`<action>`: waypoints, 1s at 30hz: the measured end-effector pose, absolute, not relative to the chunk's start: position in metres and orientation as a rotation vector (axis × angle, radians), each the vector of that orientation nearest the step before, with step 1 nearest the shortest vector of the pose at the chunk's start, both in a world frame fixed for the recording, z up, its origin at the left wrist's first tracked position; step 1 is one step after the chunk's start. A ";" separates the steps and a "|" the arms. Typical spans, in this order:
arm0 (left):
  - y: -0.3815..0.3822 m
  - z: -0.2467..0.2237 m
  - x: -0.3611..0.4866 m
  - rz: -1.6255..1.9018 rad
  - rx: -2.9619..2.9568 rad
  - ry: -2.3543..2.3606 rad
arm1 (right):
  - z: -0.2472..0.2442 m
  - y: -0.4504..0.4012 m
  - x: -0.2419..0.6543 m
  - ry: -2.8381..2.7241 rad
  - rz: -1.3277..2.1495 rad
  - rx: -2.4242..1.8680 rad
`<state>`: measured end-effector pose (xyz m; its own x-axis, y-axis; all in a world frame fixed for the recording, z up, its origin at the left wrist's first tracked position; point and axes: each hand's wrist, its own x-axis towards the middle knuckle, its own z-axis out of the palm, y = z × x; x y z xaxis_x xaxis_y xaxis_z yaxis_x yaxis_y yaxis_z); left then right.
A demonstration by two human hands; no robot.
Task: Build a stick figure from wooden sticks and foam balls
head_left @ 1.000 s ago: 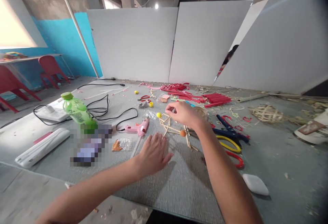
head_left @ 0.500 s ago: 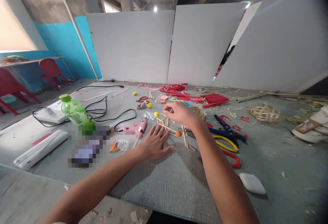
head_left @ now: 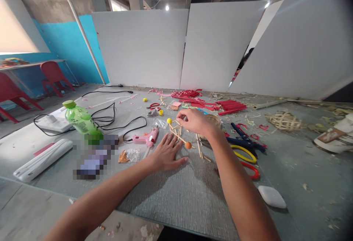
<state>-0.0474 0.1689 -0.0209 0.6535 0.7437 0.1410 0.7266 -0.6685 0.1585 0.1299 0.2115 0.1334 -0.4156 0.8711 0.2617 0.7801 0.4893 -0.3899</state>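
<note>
My left hand (head_left: 167, 152) lies flat on the grey table (head_left: 165, 197) with its fingers spread, the fingertips beside a small frame of thin wooden sticks (head_left: 178, 135). A yellow ball (head_left: 169, 121) sits at the frame's far left corner and an orange ball (head_left: 188, 145) at its near end. My right hand (head_left: 194, 121) is closed in a pinch at the top of the stick frame; the exact spot between its fingertips is partly hidden. Several loose sticks (head_left: 199, 147) lie just right of the frame, below my right wrist.
Left of my hands are a pink glue gun (head_left: 146, 138), a green bottle (head_left: 82, 121), a blurred phone (head_left: 93, 162) and a white bar-shaped case (head_left: 44, 160). To the right lie pliers (head_left: 245, 140), scissor handles (head_left: 242, 154) and a white case (head_left: 272, 197). Red strips (head_left: 231, 106) are behind.
The stick frame has turned slightly: its orange ball has swung left and nearer, while the yellow ball has shifted a little right and up. My left hand has stayed nearly still.
</note>
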 end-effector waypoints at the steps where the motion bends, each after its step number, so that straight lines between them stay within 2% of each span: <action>1: 0.169 -0.022 -0.048 0.300 2.775 1.238 | 0.134 0.211 0.129 -2.311 0.288 -1.368; 30: 0.168 -0.016 -0.047 0.315 2.755 1.236 | 0.138 0.209 0.128 -2.321 0.190 -1.377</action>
